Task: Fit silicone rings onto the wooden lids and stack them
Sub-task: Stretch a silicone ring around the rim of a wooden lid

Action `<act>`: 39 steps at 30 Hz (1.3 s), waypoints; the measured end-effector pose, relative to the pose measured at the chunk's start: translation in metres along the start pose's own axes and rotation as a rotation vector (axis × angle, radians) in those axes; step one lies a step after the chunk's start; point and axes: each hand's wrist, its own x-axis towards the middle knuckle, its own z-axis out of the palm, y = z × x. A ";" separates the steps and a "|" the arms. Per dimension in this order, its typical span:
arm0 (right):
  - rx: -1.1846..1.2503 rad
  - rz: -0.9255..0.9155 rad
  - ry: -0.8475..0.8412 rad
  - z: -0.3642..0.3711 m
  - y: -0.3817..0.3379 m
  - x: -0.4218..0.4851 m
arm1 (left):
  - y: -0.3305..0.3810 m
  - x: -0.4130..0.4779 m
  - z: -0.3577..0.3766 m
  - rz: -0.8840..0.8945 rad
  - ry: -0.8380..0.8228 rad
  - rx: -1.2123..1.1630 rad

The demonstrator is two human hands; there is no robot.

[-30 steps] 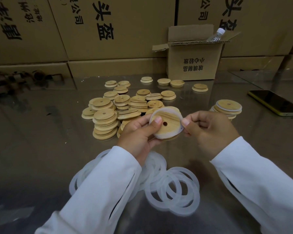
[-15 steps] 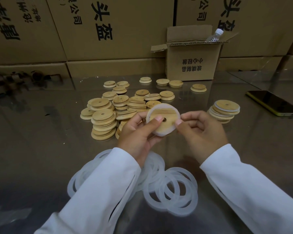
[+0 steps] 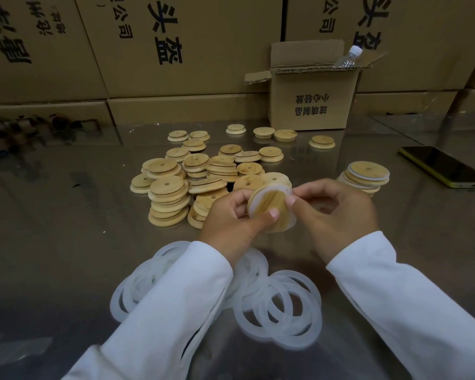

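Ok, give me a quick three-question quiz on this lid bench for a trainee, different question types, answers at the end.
1. True or false: the left hand and right hand both hold one round wooden lid with a white silicone ring on it.
2. Where does the loose pile of translucent white silicone rings lie? A: on a shelf. B: on the shiny metal table, by the person's forearms. C: in a bucket.
3. What sticks out of the open brown cardboard box?
Key: 1 true. 2 B. 3 a clear plastic bottle with a white cap.
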 end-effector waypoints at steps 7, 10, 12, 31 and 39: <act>0.079 0.105 -0.068 -0.004 -0.005 0.003 | 0.005 0.001 -0.004 0.107 -0.063 0.060; 0.166 0.177 -0.136 -0.007 -0.008 0.005 | 0.007 0.002 -0.007 0.161 -0.100 0.107; 0.212 0.239 -0.161 -0.009 -0.009 0.006 | 0.007 0.002 -0.009 0.194 -0.110 0.143; -0.034 0.032 -0.191 -0.021 -0.012 0.011 | 0.008 0.004 -0.011 0.109 -0.088 0.023; 0.025 0.029 -0.209 -0.021 -0.013 0.010 | 0.005 0.004 -0.009 0.117 -0.077 0.002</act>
